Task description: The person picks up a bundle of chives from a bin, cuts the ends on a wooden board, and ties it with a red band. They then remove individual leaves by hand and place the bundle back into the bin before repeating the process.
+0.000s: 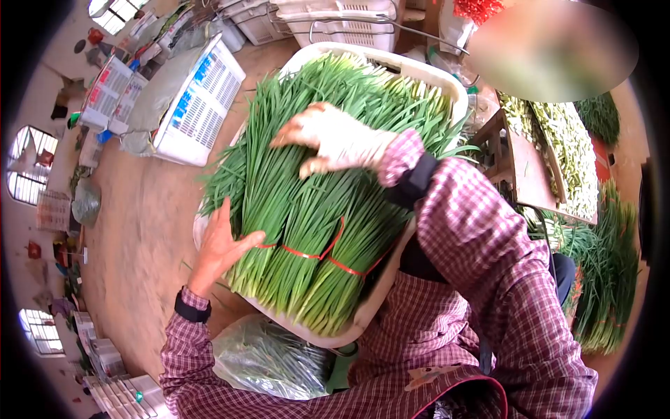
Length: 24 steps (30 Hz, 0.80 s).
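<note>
Bundles of green garlic chives [307,237] fill a white plastic crate [363,321] in front of me. Red ties [300,253] run around the bundles at the near end, and their pale stem ends face me. My left hand [222,243], bare, is at the crate's left side with thumb and fingers spread; the thumb reaches to the tie of the leftmost bundle. In a pale glove, my right hand [338,140] is over the leaves in the middle of the crate, fingers apart and slightly curled, holding nothing.
A white crate with blue labels [206,98] stands on the floor at the left. More white crates [342,10] are stacked behind. A clear plastic bag [269,359] lies close to my lap. At the right, a wooden stand [534,167] bears pale stalks, beside tied green bundles [604,272].
</note>
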Each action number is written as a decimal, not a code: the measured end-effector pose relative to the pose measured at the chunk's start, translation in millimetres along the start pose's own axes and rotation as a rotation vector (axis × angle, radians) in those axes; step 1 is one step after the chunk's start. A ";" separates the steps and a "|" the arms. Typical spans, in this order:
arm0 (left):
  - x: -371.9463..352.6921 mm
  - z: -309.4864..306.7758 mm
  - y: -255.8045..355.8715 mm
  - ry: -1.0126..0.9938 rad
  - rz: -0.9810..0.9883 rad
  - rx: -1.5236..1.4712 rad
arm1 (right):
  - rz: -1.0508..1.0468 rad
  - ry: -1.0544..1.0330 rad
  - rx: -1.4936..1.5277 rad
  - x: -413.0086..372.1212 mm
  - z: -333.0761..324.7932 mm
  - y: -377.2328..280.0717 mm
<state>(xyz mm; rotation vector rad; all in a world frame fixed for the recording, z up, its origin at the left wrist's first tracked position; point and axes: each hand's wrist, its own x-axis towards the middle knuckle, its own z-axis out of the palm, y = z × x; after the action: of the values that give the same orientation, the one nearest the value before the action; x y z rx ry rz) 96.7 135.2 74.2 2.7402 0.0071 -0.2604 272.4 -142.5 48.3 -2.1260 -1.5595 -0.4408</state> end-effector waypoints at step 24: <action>171.5 89.1 61.8 0.305 0.130 0.265 | 0.643 0.336 -0.320 -35.8 -30.5 60.9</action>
<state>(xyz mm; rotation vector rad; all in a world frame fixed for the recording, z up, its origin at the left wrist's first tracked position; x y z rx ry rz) 251.6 39.0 -14.6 2.9994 -0.1318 0.2082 320.0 -202.9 44.9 -2.4704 -0.5986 -0.7960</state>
